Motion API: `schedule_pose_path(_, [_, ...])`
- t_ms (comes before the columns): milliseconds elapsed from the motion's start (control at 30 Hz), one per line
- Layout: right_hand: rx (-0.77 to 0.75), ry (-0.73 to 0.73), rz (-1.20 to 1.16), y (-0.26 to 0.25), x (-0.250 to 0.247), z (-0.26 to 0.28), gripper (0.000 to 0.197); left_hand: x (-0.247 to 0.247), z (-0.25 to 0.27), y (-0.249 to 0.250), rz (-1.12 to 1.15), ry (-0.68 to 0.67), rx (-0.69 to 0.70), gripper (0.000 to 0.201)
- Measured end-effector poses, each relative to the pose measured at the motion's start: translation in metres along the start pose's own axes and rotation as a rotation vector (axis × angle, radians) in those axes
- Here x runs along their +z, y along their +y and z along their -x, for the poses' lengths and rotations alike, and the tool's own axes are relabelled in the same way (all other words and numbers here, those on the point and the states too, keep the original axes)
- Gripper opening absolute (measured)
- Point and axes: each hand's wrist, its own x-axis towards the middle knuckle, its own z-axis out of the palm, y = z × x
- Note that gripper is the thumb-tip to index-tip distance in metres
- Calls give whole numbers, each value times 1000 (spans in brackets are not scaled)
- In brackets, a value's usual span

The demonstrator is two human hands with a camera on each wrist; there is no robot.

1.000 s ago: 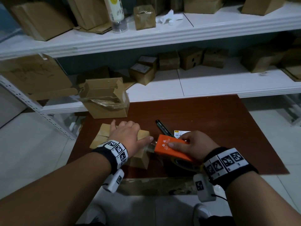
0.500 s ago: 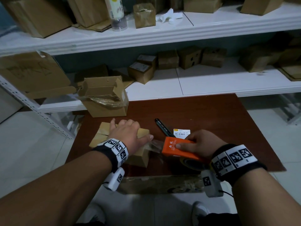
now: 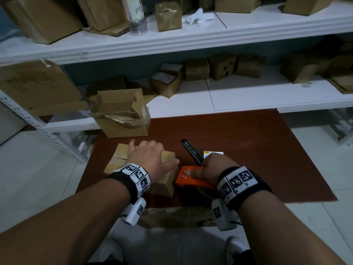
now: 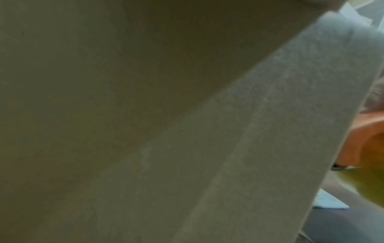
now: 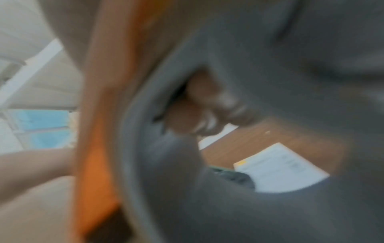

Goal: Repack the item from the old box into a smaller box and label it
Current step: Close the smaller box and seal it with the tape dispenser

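Cardboard comes first on the left: my left hand (image 3: 150, 159) lies flat on top of the small box (image 3: 166, 181), fingers spread and straight, thumb reaching out along its right edge, pressing it down onto the dark red worktop (image 3: 257, 150). The small box sits near the front left of the worktop, its flaps folded down under my palm, its long axis running roughly left to right. Behind it, at the back left edge, stands the old box (image 3: 122, 115), open, with loose plastic film across its mouth.

Just to the right of the small box, touching or nearly touching its right end, is the orange tape dispenser (image 3: 191, 177). My right hand (image 3: 214, 169) is curled around it, index finger laid along its top. So the box end to be taped lies directly left of my right hand, and that hand is the nearer one for the pull; I judge the tape should run leftward along the box's length, under my left palm.

Further right, beyond my right hand, a black marker (image 3: 191, 150) lies diagonally, and a white label (image 3: 214, 153) peeks out beside it, not yet applied.
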Motion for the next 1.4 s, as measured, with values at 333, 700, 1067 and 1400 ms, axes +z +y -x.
schedule_pose_path(333, [128, -55, -162, -9, 3, -6, 72, 2, -2, -1, 7, 3, -8, 70])
schedule_pose_path(700, [174, 272, -175, 13, -10, 0, 45, 2, 0, -3, 40, 18, 3, 66])
schedule_pose_path(1067, [77, 157, 36, -12, 14, -9, 50, 3, 0, -3, 95, 30, -1, 50])
schedule_pose_path(1400, [15, 305, 48, -13, 15, -3, 37, 2, -1, -2, 113, 16, -22, 50])
